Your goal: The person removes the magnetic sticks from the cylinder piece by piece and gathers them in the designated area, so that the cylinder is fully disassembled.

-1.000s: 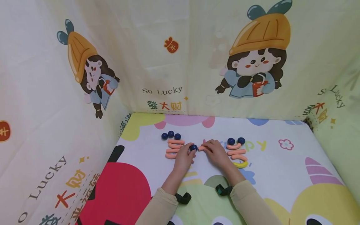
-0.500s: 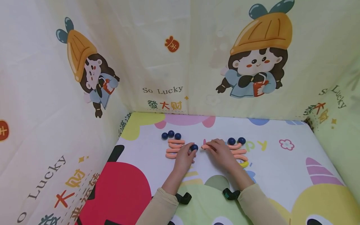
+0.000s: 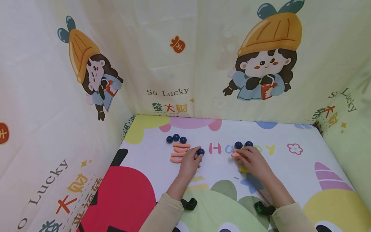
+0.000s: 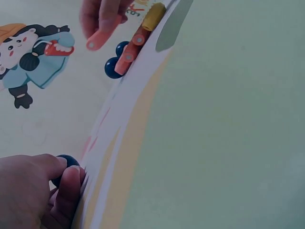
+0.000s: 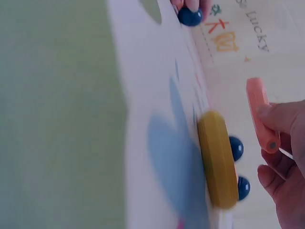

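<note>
In the head view, my left hand (image 3: 189,164) pinches a dark blue ball (image 3: 201,151) between thumb and fingers, close to the table. My right hand (image 3: 256,161) holds a short pink stick (image 3: 235,154); a grey disc shows in its end in the right wrist view, where the pink stick (image 5: 258,112) appears lifted off the table. Beneath that hand lie two blue balls (image 3: 238,145), a yellow curved stick (image 5: 218,160) and more pink sticks (image 4: 138,39), mostly hidden from the head camera.
Left of my left hand, several pink sticks (image 3: 181,146) lie stacked in rows, partly covered by the fingers. Three blue balls (image 3: 176,137) sit behind them. A printed cloth (image 3: 208,64) walls off the back and sides of the patterned table (image 3: 290,170).
My right hand has moved right with the pink stick, away from the left hand's ball to over the right-hand group. The left hand keeps its place with the blue ball.
</note>
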{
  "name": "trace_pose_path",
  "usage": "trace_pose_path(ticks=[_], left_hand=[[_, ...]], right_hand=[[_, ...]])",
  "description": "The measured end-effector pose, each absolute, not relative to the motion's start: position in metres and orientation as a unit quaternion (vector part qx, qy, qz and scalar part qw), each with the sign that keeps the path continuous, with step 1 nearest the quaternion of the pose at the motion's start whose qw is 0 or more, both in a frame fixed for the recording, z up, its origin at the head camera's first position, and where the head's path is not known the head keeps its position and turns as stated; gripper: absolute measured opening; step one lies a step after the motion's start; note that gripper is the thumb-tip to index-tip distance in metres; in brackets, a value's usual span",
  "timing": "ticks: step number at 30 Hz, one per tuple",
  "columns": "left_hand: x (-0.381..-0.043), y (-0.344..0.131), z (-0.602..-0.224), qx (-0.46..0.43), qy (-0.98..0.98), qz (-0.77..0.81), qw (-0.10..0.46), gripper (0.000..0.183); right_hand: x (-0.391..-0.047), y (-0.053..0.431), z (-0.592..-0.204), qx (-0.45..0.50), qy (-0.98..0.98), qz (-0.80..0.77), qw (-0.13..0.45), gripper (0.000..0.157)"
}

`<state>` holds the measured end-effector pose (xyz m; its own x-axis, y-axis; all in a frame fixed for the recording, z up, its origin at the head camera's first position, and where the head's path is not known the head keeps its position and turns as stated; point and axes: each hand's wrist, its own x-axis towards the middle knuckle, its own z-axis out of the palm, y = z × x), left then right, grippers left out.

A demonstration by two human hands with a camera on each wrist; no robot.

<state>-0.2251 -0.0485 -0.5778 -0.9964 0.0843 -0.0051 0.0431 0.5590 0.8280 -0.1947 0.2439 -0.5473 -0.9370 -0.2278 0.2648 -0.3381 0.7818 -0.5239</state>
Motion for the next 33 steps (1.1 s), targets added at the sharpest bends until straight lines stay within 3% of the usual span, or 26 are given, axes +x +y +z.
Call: trace_pose_path(ticks=[7, 13, 20, 33], left_hand=[[-0.225, -0.046, -0.576, 0.031, 0.88, 0.474, 0.028, 0.044], [-0.225, -0.045, -0.574, 0.03, 0.88, 0.474, 0.023, 0.043], [-0.224, -0.045, -0.575, 0.038, 0.883, 0.468, 0.013, 0.044], [-0.224, -0.047, -0.579, 0.043, 0.892, 0.45, 0.016, 0.047]], right_hand=[[-0.177, 0.268, -0.549, 0.166, -0.94, 0.279, 0.101, 0.035], [-0.174, 0.298, -0.554, 0.085, -0.951, 0.283, 0.096, 0.026], [-0.174, 0.321, -0.571, 0.006, -0.95, 0.295, 0.105, 0.037], [-0.174, 0.327, -0.582, 0.011, -0.959, 0.273, 0.081, 0.036]])
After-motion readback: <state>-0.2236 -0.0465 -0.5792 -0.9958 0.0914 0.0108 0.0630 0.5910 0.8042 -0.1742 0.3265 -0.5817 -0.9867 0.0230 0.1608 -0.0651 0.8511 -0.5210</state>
